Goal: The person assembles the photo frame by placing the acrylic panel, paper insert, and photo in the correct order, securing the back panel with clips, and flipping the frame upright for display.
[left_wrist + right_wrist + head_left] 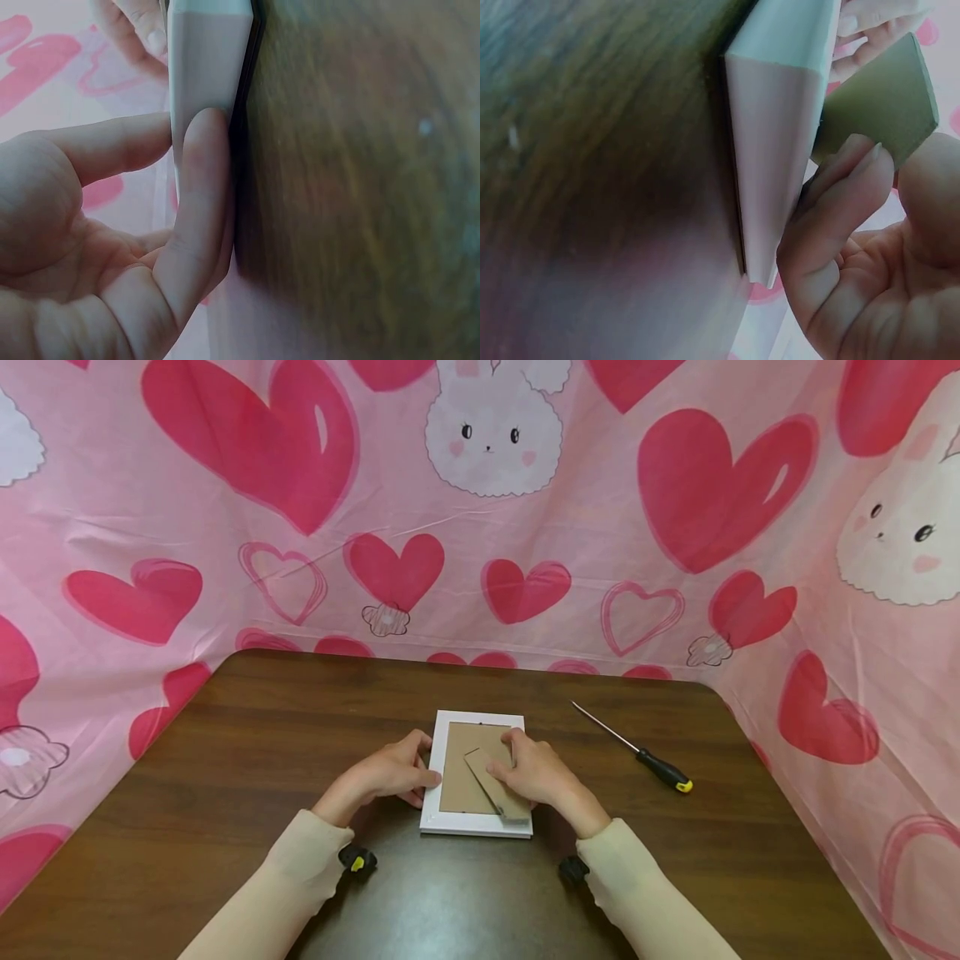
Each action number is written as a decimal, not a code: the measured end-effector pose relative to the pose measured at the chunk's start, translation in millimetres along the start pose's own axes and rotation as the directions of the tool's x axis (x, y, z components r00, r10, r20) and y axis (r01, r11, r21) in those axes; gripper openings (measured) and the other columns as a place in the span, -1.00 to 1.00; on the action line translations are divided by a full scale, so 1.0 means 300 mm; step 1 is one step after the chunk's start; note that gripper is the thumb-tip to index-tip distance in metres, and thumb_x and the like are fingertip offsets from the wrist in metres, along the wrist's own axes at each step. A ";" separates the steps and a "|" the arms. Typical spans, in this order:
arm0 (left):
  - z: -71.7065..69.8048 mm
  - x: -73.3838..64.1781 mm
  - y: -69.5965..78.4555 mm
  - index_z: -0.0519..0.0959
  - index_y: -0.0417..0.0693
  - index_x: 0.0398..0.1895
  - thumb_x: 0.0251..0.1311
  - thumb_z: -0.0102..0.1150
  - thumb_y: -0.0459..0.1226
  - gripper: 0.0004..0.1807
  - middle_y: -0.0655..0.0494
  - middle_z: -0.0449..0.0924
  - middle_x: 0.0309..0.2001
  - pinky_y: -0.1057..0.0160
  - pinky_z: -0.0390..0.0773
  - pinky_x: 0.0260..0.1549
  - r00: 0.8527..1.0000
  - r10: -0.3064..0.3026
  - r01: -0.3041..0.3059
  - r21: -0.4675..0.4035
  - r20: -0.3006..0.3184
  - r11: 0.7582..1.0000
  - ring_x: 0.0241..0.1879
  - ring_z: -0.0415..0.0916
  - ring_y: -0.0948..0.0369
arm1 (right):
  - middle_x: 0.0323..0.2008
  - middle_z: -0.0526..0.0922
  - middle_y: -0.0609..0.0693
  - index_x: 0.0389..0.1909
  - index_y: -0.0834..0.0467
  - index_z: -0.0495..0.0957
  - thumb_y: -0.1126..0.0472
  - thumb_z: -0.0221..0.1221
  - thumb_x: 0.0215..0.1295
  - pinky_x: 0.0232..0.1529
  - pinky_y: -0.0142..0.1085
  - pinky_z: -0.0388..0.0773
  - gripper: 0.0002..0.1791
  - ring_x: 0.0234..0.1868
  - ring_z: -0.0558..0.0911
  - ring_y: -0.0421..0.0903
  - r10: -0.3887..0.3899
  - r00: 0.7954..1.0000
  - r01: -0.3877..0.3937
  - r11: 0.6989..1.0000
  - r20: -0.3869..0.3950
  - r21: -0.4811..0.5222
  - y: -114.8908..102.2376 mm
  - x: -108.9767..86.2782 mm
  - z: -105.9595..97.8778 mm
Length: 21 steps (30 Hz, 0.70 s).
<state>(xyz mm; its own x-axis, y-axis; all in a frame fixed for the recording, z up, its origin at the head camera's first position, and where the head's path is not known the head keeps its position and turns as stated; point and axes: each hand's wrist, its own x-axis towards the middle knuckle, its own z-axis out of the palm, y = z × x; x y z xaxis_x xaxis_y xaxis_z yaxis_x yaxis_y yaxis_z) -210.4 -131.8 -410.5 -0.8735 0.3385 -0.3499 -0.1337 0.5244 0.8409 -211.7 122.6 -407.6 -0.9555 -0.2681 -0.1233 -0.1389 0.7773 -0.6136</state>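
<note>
A white picture frame (480, 825) lies on the wooden table with its brown backing board (459, 777) facing up. A brown easel stand (495, 785) slants up from the backing. At the frame's left edge my left hand (393, 770) grips it, thumb on the rim and fingers against the side, as the left wrist view shows. On the right, my right hand (536, 770) pinches the stand between thumb and fingers, beside the frame's right edge. The right wrist view shows the stand (885, 105) raised at an angle from the frame (776, 127).
To the right of the frame lies a screwdriver (660, 768) with a black and yellow handle, its shaft pointing to the far left. A pink cloth (465, 543) with hearts and rabbits hangs around the table (315, 710).
</note>
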 end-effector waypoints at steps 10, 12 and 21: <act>0.012 -0.003 0.004 0.27 -0.30 0.33 0.33 0.42 -0.33 -0.35 -0.17 0.54 -0.27 0.15 0.80 -0.37 0.999 0.035 -0.035 0.030 -0.006 0.999 -0.39 0.63 0.09 | -0.36 0.60 0.10 0.44 0.26 0.37 0.03 0.32 0.50 -0.76 -0.30 0.53 -0.34 -0.78 0.50 -0.10 0.005 1.000 -0.005 1.000 0.031 -0.007 -0.003 0.004 -0.006; 0.017 -0.004 0.006 0.28 -0.31 0.32 0.31 0.43 -0.34 -0.36 -0.17 0.54 -0.28 0.13 0.80 -0.38 0.999 0.035 -0.035 0.026 -0.020 0.999 -0.39 0.63 0.08 | -0.35 0.61 0.10 0.45 0.26 0.37 0.03 0.32 0.50 -0.76 -0.31 0.53 -0.34 -0.78 0.50 -0.10 0.012 0.999 -0.011 1.000 0.033 -0.009 -0.004 0.003 -0.004; 0.031 -0.003 0.010 0.31 -0.29 0.29 0.29 0.46 -0.35 -0.37 -0.18 0.54 -0.26 0.09 0.80 -0.38 0.998 0.010 -0.007 0.041 -0.062 0.999 -0.38 0.67 0.06 | -0.29 0.64 0.15 0.45 0.24 0.36 0.02 0.32 0.50 -0.76 -0.30 0.53 -0.33 -0.77 0.52 -0.08 0.024 0.999 -0.024 1.000 0.043 -0.001 -0.011 -0.001 -0.007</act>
<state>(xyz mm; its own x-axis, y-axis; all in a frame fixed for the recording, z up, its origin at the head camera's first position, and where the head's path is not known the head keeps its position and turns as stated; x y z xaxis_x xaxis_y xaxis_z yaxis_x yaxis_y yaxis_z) -205.6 -123.2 -411.4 -0.9021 0.2945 -0.3153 -0.1080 0.5533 0.8260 -211.4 121.2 -403.8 -0.9464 -0.2740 -0.1713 -0.1166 0.7840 -0.6097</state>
